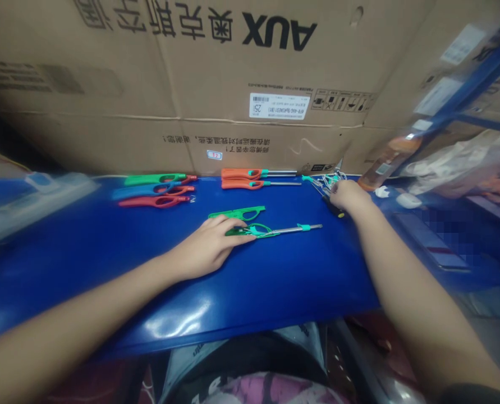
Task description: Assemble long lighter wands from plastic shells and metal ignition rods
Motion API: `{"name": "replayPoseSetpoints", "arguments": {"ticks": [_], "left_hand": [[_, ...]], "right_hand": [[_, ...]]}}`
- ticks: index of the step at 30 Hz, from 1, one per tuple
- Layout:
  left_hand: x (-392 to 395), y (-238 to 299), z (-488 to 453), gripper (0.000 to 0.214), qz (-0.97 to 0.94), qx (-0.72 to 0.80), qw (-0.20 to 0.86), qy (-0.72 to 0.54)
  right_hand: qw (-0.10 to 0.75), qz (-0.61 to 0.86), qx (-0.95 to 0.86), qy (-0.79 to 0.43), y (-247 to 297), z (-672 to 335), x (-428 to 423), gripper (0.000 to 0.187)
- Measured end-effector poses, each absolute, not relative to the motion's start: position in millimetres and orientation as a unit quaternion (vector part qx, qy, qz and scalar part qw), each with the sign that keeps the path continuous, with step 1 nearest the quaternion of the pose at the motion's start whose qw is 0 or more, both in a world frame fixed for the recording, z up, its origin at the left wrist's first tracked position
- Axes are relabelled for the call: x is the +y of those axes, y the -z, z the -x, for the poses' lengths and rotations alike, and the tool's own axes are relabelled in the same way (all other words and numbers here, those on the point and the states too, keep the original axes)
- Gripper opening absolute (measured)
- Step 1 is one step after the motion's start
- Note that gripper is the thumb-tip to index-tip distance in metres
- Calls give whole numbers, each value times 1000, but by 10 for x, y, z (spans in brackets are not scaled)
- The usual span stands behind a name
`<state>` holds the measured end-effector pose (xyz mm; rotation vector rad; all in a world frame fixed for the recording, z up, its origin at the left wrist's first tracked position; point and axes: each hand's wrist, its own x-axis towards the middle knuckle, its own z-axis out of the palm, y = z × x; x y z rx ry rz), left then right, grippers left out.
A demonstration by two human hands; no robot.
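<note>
My left hand (210, 247) is closed on an opened green gas lighter (270, 231), whose long metal tube points right and whose inner parts show. Just behind it lies a loose green shell half (250, 213). At the right, my right hand (349, 196) reaches to a pile of small metal and teal parts (328, 180), with its fingertips bunched at the pile. What they pinch, if anything, is hidden. Beside those fingers is a black and yellow handle (338, 212), perhaps a screwdriver's, partly covered by the hand.
Two orange lighters (241, 184) lie at the back. Green, blue and red lighter shells (155, 201) are grouped to their left. A large cardboard box (216, 84) walls off the blue table (296, 280). A bottle (388, 163) and a phone (435, 244) are on the right.
</note>
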<state>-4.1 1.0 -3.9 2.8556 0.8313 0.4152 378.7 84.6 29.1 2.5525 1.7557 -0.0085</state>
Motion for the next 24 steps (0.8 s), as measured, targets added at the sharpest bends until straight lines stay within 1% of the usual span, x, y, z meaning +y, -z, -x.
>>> {"name": "replayPoseSetpoints", "arguments": {"ticks": [9,13,16,18,19,21,24], "left_hand": [[7,55,47,46,-950,259,85,-152],[8,91,48,41,-948,241,105,-179],[3,96,34,28,-924,245,149,-254],[-7,81,15,21,-889,273,180,-321],[-14,70,4,19,-867,297,194,-352],[-30,52,-18,21,-819,351,221,-396],[-58,45,-42,37,-791,377,250,-412]], "right_hand": [[2,-834,552,-2,-267,-3807,860,21],[-44,-792,608,4,-317,-3717,822,18],[-114,-716,688,30,-331,-3453,710,21],[-219,-592,768,112,-310,-3203,578,17],[-247,-539,794,135,-294,-3069,496,17],[-262,-461,831,170,-261,-2814,319,19],[-269,-386,863,184,-235,-2533,81,14]]}}
